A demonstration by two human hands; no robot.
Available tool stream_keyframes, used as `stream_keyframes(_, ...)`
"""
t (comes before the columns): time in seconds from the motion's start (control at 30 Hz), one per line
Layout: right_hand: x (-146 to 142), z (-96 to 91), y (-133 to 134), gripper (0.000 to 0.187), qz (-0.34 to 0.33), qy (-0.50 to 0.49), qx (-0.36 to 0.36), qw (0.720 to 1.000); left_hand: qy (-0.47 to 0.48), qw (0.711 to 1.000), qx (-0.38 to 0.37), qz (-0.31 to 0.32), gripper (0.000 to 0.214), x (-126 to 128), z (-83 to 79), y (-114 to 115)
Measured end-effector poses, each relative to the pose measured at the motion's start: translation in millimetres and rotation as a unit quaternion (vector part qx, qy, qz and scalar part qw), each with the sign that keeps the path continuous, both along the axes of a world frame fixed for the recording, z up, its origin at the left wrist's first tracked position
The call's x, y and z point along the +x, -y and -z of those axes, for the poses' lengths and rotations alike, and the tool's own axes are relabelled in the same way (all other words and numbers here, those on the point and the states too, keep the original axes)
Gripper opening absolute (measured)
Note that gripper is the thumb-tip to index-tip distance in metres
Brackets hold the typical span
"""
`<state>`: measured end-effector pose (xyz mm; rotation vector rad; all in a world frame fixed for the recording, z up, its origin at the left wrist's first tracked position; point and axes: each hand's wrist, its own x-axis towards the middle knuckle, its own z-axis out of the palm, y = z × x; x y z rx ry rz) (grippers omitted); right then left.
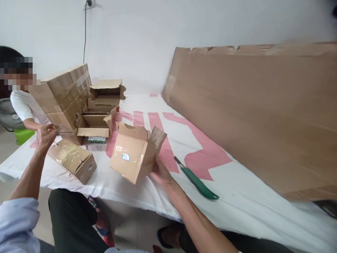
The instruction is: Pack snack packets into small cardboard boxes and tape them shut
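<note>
My right hand grips the lower right side of a small open cardboard box, tilted up off the white table cover, its flaps open at the top. My left hand is raised at the left with fingers pinched on something thin that I cannot make out, above a taped small box lying near the table's front edge. A green-handled utility knife lies on the cover just right of my right hand.
Stacked taped cartons and open small boxes stand at the back left. Another person in a white shirt sits beyond them. A large flat cardboard sheet leans along the right. The white cover has red lettering.
</note>
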<state>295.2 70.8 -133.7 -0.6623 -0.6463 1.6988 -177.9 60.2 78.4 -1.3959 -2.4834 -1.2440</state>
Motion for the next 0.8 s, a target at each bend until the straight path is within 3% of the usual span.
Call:
stream_keyframes(0.03, 0, 2.6, 0, 0.068, -0.004, -0.003, -0.013, 1.0, -0.018, 0.999, 0.016, 0.025, 0.019, 19, 2.3, 7)
stream_keyframes(0.1, 0, 7.2, 0, 0.067, -0.023, -0.005, -0.024, 0.999, -0.037, 0.987, 0.043, 0.15, 0.018, 67, 13.6, 24)
stream_keyframes(0.2, -1, 8.7, 2, 0.065, -0.048, -0.007, -0.001, 0.999, -0.036, 0.934, 0.054, 0.352, 0.016, 143, 38.7, 49)
stream_keyframes(0.3, -1, 4.8, 5, 0.065, -0.051, -0.011, 0.026, 0.998, -0.04, 0.89, 0.089, 0.445, 0.014, 193, 57.4, 69)
stream_keyframes(0.5, 1, 2.7, 6, 0.068, -0.047, -0.016, 0.041, 0.998, -0.143, 0.88, 0.164, 0.422, 0.034, 222, 59.2, 89)
stream_keyframes(0.6, 0, 3.7, 7, 0.068, -0.054, -0.014, 0.047, 0.997, -0.189, 0.879, 0.175, 0.401, 0.033, 233, 60.9, 96)
stream_keyframes(0.8, 0, -1.5, 10, 0.069, -0.062, -0.019, 0.054, 0.996, -0.17, 0.877, 0.221, 0.392, 0.028, 245, 73.9, 94)
